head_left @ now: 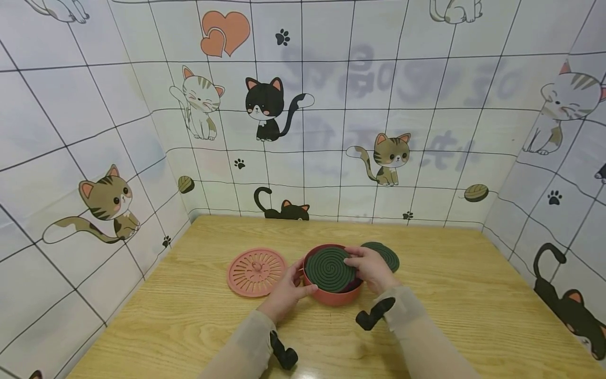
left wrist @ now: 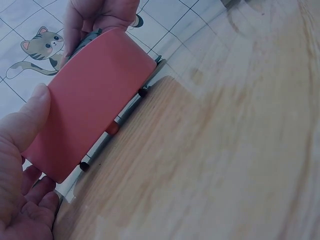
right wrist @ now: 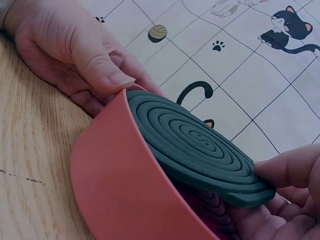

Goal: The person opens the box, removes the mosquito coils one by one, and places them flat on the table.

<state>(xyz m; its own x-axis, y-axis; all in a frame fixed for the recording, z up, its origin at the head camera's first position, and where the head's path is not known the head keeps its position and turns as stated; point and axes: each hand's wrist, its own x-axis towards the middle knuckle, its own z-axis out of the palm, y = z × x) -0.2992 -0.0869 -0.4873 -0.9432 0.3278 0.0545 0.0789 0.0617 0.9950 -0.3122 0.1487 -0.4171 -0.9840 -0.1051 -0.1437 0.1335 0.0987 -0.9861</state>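
Note:
A round red mosquito coil holder [head_left: 336, 299] stands on the wooden table, its smooth wall and small feet showing in the left wrist view. My left hand [head_left: 286, 292] grips its left side, thumb at the rim and fingers around behind. Between thumb and fingers, my right hand [head_left: 371, 266] pinches the outer edge of a dark green mosquito coil [head_left: 330, 269]. The coil lies tilted over the holder's mouth. In the right wrist view its far edge is inside the rim and its pinched edge [right wrist: 250, 197] is raised. A dark purplish ridged surface [right wrist: 212, 205] shows beneath it.
Left of the holder lies a pink slotted round lid [head_left: 257, 272] with a small knob. Another green coil [head_left: 384, 256] rests behind my right hand. Cat-patterned wall covering [head_left: 326, 158] rises at the table's [head_left: 450, 295] back and sides.

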